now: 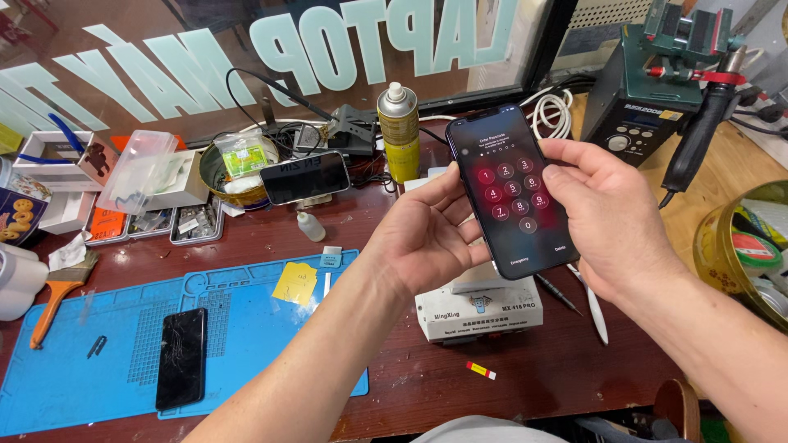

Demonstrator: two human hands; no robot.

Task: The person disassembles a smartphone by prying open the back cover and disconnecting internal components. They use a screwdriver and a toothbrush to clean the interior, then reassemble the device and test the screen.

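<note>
On the blue mat point(246, 328) at the left lay a black phone with a cracked screen point(181, 358). Further right, above the dark wooden tabletop point(427, 377), the left hand point(427, 238) and the right hand point(603, 221) each kept a clenched grip on the edges of a dark smartphone point(513, 190), held tilted, its lit screen showing a round-keyed passcode pad on a reddish ground.
</note>
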